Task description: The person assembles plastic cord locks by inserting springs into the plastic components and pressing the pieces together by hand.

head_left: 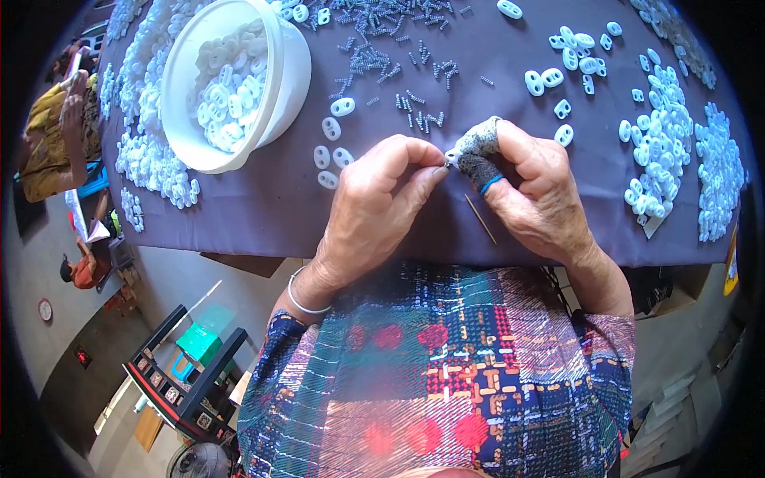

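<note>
My left hand (373,197) and my right hand (535,190) meet over the near part of the table. Thumb and forefinger of each are pinched together on a small pale piece (451,158), mostly hidden by the fingertips. Grey knitted covers wrap the right thumb and forefinger, the thumb's with a blue edge. Beside the right thumb lies a thin wooden stick (480,219). Just beyond the fingertips is a small group of metal springs (420,111). To the left of them are several white oval two-holed plastic pieces (331,127).
A white round tub (279,95) of white pieces stands at the left, tilted in view, with heaps (155,163) around it. More springs (374,56) spread at the back. White pieces (665,135) and a pale heap (717,171) lie at right on the dark cloth (239,211).
</note>
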The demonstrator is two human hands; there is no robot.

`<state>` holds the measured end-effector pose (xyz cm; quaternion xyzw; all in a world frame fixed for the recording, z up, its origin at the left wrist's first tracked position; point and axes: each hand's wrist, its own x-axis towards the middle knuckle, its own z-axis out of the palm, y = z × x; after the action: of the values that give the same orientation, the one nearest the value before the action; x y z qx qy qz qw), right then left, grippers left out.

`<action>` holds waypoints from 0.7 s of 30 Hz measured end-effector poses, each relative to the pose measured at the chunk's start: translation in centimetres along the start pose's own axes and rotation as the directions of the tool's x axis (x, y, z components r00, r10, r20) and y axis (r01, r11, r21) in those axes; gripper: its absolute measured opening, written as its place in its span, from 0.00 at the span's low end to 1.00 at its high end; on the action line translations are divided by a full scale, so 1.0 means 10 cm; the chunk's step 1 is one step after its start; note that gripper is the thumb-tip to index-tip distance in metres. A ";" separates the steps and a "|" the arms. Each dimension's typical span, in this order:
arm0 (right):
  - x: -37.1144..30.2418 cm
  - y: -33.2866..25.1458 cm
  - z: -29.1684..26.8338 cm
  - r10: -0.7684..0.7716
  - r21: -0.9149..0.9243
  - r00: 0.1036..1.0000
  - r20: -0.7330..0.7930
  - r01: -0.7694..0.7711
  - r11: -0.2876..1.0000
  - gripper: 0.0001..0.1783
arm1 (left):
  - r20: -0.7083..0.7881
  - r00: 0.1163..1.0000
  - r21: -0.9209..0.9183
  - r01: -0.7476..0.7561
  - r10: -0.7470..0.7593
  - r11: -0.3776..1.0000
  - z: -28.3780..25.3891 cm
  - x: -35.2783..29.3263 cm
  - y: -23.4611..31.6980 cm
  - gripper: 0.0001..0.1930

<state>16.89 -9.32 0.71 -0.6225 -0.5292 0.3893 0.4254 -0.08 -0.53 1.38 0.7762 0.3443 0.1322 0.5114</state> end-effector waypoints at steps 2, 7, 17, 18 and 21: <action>-0.01 0.03 0.01 -0.012 0.026 0.999 -0.031 0.013 1.000 0.11 | -0.002 1.000 0.015 -0.024 0.024 1.000 0.01 0.00 0.01 0.05; 0.00 0.02 0.02 -0.035 -0.007 0.999 0.005 0.035 0.999 0.12 | 0.003 1.000 0.039 -0.029 0.029 0.999 0.00 0.01 0.02 0.06; 0.02 -0.01 0.03 -0.087 -0.103 0.994 0.063 0.094 0.990 0.12 | 0.049 0.996 0.059 -0.074 0.071 0.996 -0.05 0.05 -0.02 0.07; 0.01 0.00 0.03 -0.088 -0.104 0.994 0.062 0.094 0.990 0.12 | 0.049 0.996 0.059 -0.075 0.072 0.995 -0.05 0.05 -0.01 0.07; 0.01 0.05 0.03 -0.067 -0.052 0.997 0.026 0.069 0.996 0.12 | 0.044 0.999 0.001 -0.012 0.012 1.000 -0.05 0.06 -0.01 0.07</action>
<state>16.78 -9.25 0.17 -0.6104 -0.5652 0.3680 0.4153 0.06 0.24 1.44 0.7813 0.3285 0.1179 0.5175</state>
